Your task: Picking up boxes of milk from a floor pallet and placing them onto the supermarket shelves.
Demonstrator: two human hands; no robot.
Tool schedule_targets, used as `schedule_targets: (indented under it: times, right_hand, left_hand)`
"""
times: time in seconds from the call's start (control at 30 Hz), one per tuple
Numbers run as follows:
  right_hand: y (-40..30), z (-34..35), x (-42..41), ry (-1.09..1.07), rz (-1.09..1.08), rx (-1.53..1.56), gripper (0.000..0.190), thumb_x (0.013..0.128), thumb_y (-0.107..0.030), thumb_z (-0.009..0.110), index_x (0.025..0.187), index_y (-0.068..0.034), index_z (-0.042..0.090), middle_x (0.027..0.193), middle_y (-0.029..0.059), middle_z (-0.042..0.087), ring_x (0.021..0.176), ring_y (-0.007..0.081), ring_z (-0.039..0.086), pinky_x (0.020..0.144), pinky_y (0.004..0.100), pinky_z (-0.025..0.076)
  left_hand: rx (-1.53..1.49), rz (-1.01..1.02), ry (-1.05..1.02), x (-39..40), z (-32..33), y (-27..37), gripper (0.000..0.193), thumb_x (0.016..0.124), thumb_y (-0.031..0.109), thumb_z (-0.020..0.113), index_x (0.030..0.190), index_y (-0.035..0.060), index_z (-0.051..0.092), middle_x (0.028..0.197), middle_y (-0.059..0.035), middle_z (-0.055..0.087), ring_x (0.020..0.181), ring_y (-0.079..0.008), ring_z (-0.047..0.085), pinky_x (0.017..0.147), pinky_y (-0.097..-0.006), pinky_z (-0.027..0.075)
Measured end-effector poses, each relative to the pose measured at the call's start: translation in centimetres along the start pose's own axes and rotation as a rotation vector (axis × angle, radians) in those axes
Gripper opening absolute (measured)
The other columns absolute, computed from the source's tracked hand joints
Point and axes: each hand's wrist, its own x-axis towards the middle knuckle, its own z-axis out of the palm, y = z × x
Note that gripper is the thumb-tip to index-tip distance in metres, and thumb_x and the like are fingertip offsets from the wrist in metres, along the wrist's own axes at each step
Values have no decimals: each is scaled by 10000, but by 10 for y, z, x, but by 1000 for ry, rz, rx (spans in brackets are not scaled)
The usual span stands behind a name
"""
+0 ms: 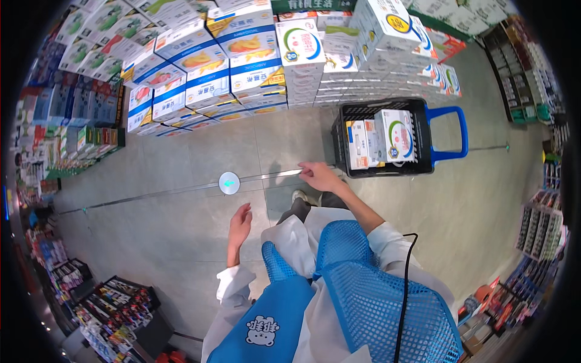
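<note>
My left hand hangs over the grey tiled floor with its fingers loosely curved and nothing in them. Below the basket's near left corner, my right hand also holds nothing; its fingers are bent but apart. A black plastic shopping basket with a blue handle rests on the floor to my right. Inside it lie a white milk carton box with a green and blue ring, and white-and-yellow boxes to its left. Neither hand touches the basket's contents.
Stacked drink cartons with blue bands and white ring-marked milk cartons stand ahead. A round floor light with a green arrow sits on a metal strip. Display racks stand at lower left and right. A black cable hangs over my blue mesh vest.
</note>
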Motion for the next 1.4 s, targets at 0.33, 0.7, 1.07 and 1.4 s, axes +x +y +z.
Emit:
schedule_targets:
  times: [0.33,0.7,1.07,1.4]
  right_hand:
    - [-10,-18,26,-58,44,-8,401,821,-181,633,1180,-8,587,928,180,685,847,314,662,786,372,518]
    - [33,-96,106,43,92,11,381,816,-160,651,1155,8,597,906,172,688,824,272,671,767,346,526]
    - [49,-160,181,85,145,75,374,804,-144,656,1141,11,604,888,186,682,811,308,672,750,362,526]
    - [56,-189,213,173,249,114,359,823,-142,640,1143,14,603,879,184,683,801,301,673,742,359,527]
  left_hand:
    - [-14,-38,1,31,3,19,374,921,133,503,1273,5,512,1182,-203,605,1043,-254,614,852,-325,483]
    - [231,148,-193,182,40,123,387,888,128,548,1256,9,521,1159,-207,612,1049,-310,610,868,-364,487]
    - [563,479,-188,313,99,247,221,793,20,525,1007,13,578,1327,-232,483,1124,-421,521,923,-440,438]
    - [585,413,-380,461,136,265,132,777,19,497,886,-33,552,1387,-342,328,1157,-431,488,947,-467,413]
